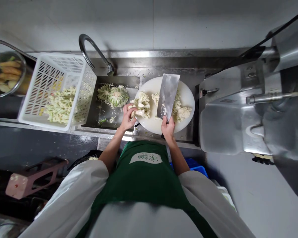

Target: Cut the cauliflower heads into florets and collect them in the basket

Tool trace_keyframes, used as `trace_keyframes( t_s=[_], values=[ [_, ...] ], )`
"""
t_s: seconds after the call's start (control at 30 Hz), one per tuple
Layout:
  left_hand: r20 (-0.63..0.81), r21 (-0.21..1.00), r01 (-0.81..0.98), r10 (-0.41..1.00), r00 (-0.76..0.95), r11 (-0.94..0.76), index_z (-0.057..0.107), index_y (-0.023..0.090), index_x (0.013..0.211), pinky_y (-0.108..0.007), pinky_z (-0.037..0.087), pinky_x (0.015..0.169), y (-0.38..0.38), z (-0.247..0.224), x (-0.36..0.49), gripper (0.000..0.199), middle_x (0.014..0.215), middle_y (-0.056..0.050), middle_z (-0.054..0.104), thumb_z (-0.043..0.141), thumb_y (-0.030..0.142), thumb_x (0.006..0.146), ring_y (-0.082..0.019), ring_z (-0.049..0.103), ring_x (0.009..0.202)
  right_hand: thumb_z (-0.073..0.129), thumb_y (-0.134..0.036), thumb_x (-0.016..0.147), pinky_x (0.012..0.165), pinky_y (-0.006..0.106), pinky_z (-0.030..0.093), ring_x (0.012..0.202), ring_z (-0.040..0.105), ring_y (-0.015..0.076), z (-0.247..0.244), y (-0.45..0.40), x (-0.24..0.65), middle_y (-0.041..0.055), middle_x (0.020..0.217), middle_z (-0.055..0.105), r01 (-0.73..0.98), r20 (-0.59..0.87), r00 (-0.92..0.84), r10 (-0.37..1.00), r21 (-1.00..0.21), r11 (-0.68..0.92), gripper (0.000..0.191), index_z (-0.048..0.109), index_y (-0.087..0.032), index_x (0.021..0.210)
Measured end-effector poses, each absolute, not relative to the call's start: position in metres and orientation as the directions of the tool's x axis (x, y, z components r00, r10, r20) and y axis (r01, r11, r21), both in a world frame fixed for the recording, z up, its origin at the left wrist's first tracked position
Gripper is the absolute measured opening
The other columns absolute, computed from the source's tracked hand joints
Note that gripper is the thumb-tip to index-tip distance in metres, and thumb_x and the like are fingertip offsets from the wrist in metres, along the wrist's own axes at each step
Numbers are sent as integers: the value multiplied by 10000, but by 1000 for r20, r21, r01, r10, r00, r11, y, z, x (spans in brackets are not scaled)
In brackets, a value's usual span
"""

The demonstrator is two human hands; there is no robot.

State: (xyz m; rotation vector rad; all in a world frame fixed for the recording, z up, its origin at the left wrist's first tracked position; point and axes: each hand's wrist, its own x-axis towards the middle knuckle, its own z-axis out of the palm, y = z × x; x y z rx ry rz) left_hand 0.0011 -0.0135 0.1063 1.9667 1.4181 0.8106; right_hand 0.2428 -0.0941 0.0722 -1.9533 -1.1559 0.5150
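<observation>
With my left hand [127,118] I grip a piece of cauliflower [142,105] at the left edge of the round white cutting board [151,128]. My right hand [168,128] is closed round the handle of a cleaver [168,94]. The broad blade lies over the middle of the board, with white crumbs on it. Cut cauliflower florets [183,113] lie right of the blade, and a small piece shows at its left. Part of the board and some florets are hidden under the cleaver.
Left of the board, a whole cauliflower [118,96] sits in the sink basin [90,117]. Further left stands a white plastic basket [27,112] holding cut florets [61,105]. A curved faucet [95,49] rises behind the basin. A metal machine [221,129] stands at the right.
</observation>
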Motion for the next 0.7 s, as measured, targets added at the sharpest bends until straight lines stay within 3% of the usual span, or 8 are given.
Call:
trace_keyframes(
  t_s=[0.1, 0.2, 0.3, 0.4, 0.5, 0.7],
  values=[
    [196, 744, 605, 958, 211, -285, 688, 205, 947, -525, 376, 1150, -7, 100, 6, 306, 1228, -122, 553, 600, 497, 911, -314, 472, 1291, 378, -553, 1011, 717, 341, 523, 824, 696, 266, 80, -91, 244, 139, 811, 702, 588, 75, 500, 863, -760, -275, 445, 603, -171, 963],
    [295, 767, 575, 952, 78, -285, 689, 199, 873, -484, 424, 1103, 1, 93, 14, 403, 1084, -104, 564, 508, 543, 982, -277, 531, 1188, 375, -538, 1025, 694, 339, 501, 781, 685, 265, 88, -77, 243, 139, 809, 704, 647, 64, 447, 892, -712, -273, 454, 612, -151, 1013],
    [301, 769, 572, 951, 70, -286, 673, 212, 1126, -486, 422, 1106, 9, 88, 21, 442, 1162, -109, 548, 613, 596, 917, -285, 521, 1206, 355, -504, 1047, 687, 326, 475, 771, 674, 254, 97, -56, 241, 130, 822, 709, 707, 37, 348, 937, -667, -236, 441, 605, -141, 1067],
    [229, 758, 640, 970, -77, -127, 563, 223, 1318, -562, 353, 1148, 10, 85, 24, 657, 1257, -135, 485, 743, 598, 809, -342, 454, 1286, 342, -466, 1064, 672, 307, 446, 764, 667, 238, 108, -33, 238, 125, 858, 721, 763, 21, 211, 977, -628, -151, 416, 594, -138, 1111],
    [134, 765, 644, 973, -187, 18, 577, 219, 1269, -585, 346, 1145, 7, 82, 27, 614, 1212, -131, 458, 773, 545, 787, -363, 444, 1280, 332, -429, 1076, 655, 296, 423, 753, 666, 227, 120, -13, 232, 118, 872, 731, 798, 10, 78, 997, -601, -56, 394, 590, -137, 1132],
    [181, 809, 580, 979, -93, -95, 594, 207, 1242, -549, 391, 1141, 7, 76, 22, 535, 1172, -116, 451, 737, 499, 817, -332, 475, 1232, 357, -344, 1076, 630, 293, 416, 702, 658, 209, 136, 18, 222, 105, 855, 726, 819, -63, -98, 993, -572, 44, 327, 589, -133, 1167]
  ],
)
